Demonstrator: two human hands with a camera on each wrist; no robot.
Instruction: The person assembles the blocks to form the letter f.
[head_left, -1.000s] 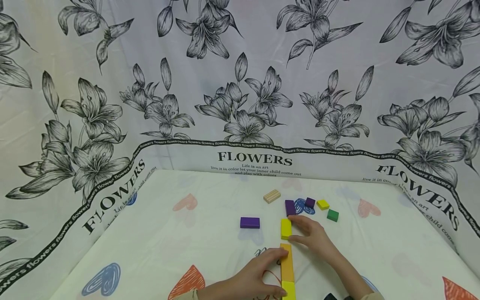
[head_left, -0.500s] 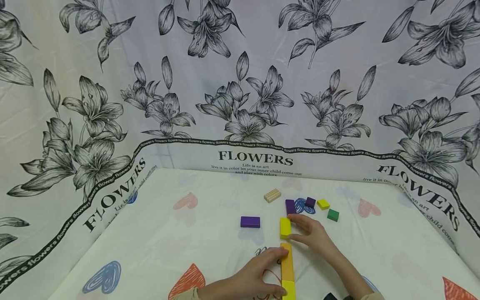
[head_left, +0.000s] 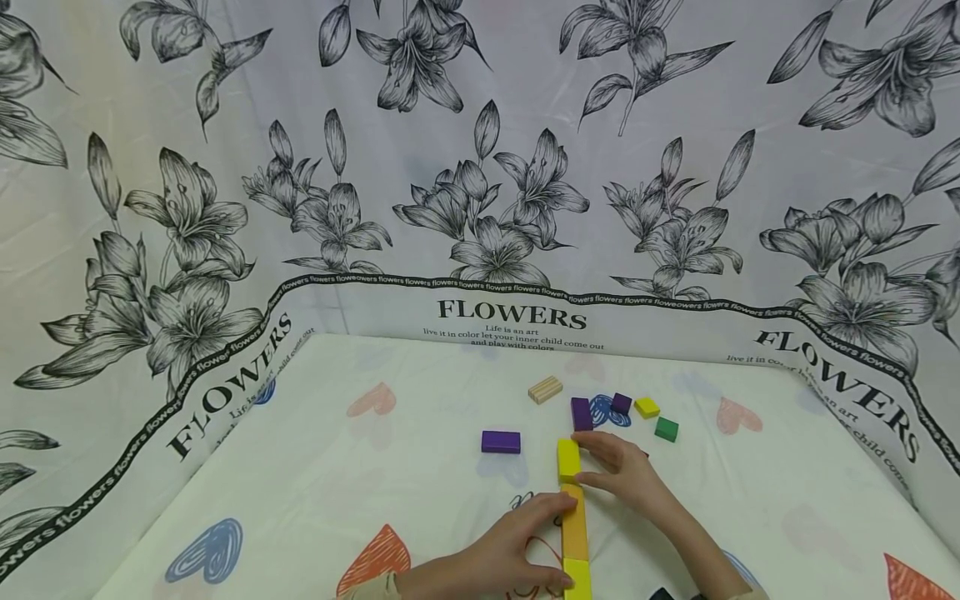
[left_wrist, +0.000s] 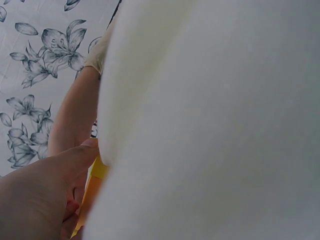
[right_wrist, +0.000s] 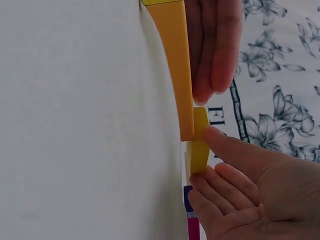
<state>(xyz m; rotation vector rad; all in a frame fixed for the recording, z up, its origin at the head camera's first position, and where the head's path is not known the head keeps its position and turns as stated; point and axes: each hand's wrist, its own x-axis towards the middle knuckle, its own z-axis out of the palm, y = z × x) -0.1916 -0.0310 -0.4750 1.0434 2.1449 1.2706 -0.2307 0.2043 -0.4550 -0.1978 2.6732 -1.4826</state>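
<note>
A row of blocks runs away from me in the head view: a yellow block [head_left: 577,577] nearest, an orange block [head_left: 574,533] beyond it, another yellow block [head_left: 568,461] at the far end. My left hand [head_left: 504,546] holds the row from its left side, index finger on the orange block's far end, thumb by the near yellow block. With thumb and fingers my right hand [head_left: 626,477] pinches the far yellow block from the right. Its near end meets the orange block, slightly offset leftward. In the right wrist view, this yellow block [right_wrist: 199,142] overlaps the orange block's end.
Beyond the hands lie a purple block [head_left: 582,414], a purple cube [head_left: 621,403], a yellow cube [head_left: 647,407], a green cube [head_left: 666,429] and a ridged wooden block [head_left: 545,390]. Another purple block [head_left: 501,442] lies left. A flower-printed curtain [head_left: 517,208] stands behind the table.
My right hand has drawn the far yellow block toward me and slightly left, closing the gap to the orange block. My left hand has stayed in place.
</note>
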